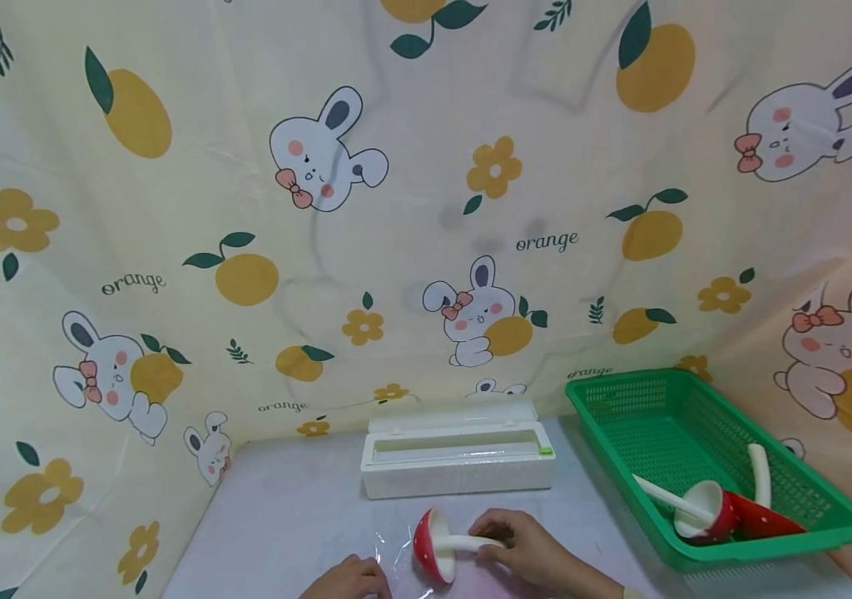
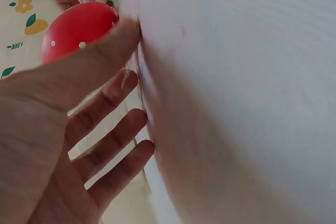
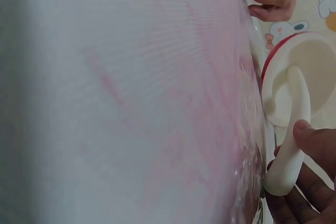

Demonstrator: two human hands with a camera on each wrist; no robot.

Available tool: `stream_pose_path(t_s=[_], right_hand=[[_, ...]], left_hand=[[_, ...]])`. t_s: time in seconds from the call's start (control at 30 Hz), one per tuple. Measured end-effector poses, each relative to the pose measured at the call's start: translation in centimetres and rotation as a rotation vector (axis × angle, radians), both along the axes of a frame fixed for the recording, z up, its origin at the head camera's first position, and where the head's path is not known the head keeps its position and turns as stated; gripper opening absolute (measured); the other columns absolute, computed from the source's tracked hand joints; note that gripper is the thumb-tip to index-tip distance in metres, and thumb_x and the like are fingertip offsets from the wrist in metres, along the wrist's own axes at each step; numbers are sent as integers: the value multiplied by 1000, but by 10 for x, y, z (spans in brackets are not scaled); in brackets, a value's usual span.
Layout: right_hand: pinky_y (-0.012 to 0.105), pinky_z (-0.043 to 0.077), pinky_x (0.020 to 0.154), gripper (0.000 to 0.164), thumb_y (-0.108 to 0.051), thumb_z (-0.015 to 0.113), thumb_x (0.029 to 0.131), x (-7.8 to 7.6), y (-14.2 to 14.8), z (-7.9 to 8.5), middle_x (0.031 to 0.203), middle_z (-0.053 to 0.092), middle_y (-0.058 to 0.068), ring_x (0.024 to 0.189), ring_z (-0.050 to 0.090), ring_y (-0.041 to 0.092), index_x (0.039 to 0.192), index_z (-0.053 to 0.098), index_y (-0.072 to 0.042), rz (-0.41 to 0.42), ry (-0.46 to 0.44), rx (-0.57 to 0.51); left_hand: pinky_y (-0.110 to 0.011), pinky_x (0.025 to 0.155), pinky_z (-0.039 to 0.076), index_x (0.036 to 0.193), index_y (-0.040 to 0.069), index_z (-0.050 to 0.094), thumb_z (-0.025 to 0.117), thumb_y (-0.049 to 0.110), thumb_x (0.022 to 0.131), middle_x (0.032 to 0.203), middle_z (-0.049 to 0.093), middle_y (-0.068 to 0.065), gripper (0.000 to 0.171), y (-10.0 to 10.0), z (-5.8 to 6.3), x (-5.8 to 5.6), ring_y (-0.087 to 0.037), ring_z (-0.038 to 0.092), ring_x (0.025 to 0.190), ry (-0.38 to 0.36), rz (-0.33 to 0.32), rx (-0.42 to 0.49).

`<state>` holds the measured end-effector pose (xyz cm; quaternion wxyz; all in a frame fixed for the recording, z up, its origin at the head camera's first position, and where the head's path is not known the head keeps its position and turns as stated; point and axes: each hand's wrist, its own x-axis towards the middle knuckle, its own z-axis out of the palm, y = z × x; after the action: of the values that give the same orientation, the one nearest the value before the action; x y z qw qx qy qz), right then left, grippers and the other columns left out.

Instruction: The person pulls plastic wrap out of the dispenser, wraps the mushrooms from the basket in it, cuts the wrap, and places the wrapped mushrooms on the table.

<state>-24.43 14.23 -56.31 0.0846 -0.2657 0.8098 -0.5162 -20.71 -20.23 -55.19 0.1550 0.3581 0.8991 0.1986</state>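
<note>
My right hand (image 1: 523,549) pinches the white curved handle of a red ladle (image 1: 437,549) with white dots. The ladle's bowl stands on its side over a sheet of clear plastic film (image 1: 399,553) on the table. In the right wrist view the thumb lies on the handle (image 3: 294,145) and the bowl's white inside shows. My left hand (image 1: 351,578) is to the left of the bowl, apart from it. Its fingers (image 2: 113,135) are spread and fairly straight, with the fingertips touching the film-covered tabletop.
Behind the film stands a white wrap dispenser box (image 1: 459,478) with its lid raised. A green basket (image 1: 695,449) at the right holds more red and white ladles (image 1: 710,507). A patterned cloth (image 1: 396,291) hangs behind the white tabletop (image 1: 276,507).
</note>
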Motion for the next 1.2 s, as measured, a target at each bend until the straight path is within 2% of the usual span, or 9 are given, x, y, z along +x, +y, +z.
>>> stream_pose_path(t_s=[0.13, 0.2, 0.23, 0.27, 0.4, 0.5, 0.7, 0.97, 1.2], right_hand=[[22, 55, 79, 14, -16, 75, 90, 1, 2, 0, 97, 73, -3, 89, 67, 8, 103, 71, -16, -11, 24, 7], [22, 55, 78, 14, -16, 76, 89, 2, 2, 0, 96, 72, -5, 89, 67, 8, 102, 71, -17, -20, 24, 11], [22, 55, 78, 14, -16, 76, 89, 2, 2, 0, 96, 72, -5, 88, 66, 8, 102, 71, -18, -24, 21, 13], [23, 55, 78, 14, -17, 76, 89, 2, 1, 0, 95, 72, -6, 88, 66, 8, 102, 71, -18, -26, 20, 15], [23, 54, 80, 15, -19, 76, 89, 1, 2, 2, 95, 72, -6, 89, 67, 9, 102, 71, -18, -22, 10, 11], [23, 54, 81, 15, -19, 76, 89, 1, 2, 3, 96, 72, -6, 90, 67, 10, 103, 71, -18, -19, -1, 6], [22, 54, 81, 14, -18, 76, 89, 1, 2, 2, 97, 72, -7, 90, 67, 9, 102, 71, -19, -19, -18, 13], [21, 53, 81, 14, -17, 76, 89, 1, 3, 3, 97, 72, -6, 90, 67, 8, 103, 71, -18, -21, -11, 17], [22, 53, 81, 14, -17, 76, 89, 1, 3, 3, 96, 72, -5, 90, 67, 9, 103, 71, -17, -24, 2, 13]], left_hand=[[-19, 76, 48, 95, 30, 70, 68, 39, 92, 95, 59, 23, 10, 2, -1, -3, 6, 47, 81, -3, -1, -14], [-20, 75, 49, 93, 30, 68, 70, 38, 91, 90, 58, 22, 9, 4, 2, -3, 5, 48, 78, -29, 37, -25], [-20, 74, 49, 92, 28, 68, 71, 36, 91, 88, 58, 20, 9, 5, 2, -4, 4, 48, 77, -18, 30, -19], [-20, 73, 48, 92, 27, 68, 72, 35, 91, 85, 58, 20, 9, 5, 1, -5, 4, 48, 76, -39, 41, -11], [-20, 74, 50, 92, 24, 69, 71, 34, 91, 84, 60, 19, 10, 3, 0, -8, 5, 50, 77, -55, 13, 7], [-20, 76, 50, 93, 24, 70, 71, 33, 92, 84, 61, 20, 9, 3, 1, -7, 5, 50, 78, -57, 4, 17], [-21, 76, 50, 95, 27, 68, 71, 33, 92, 85, 58, 20, 8, 6, 6, -2, 4, 48, 78, -92, 55, 6], [-17, 74, 49, 92, 28, 73, 70, 37, 91, 89, 59, 22, 9, 8, 6, -2, 6, 49, 78, 4, -5, -25], [-21, 75, 52, 90, 26, 70, 75, 31, 90, 83, 58, 19, 7, 14, 11, -4, 2, 50, 76, -91, 111, -23]])
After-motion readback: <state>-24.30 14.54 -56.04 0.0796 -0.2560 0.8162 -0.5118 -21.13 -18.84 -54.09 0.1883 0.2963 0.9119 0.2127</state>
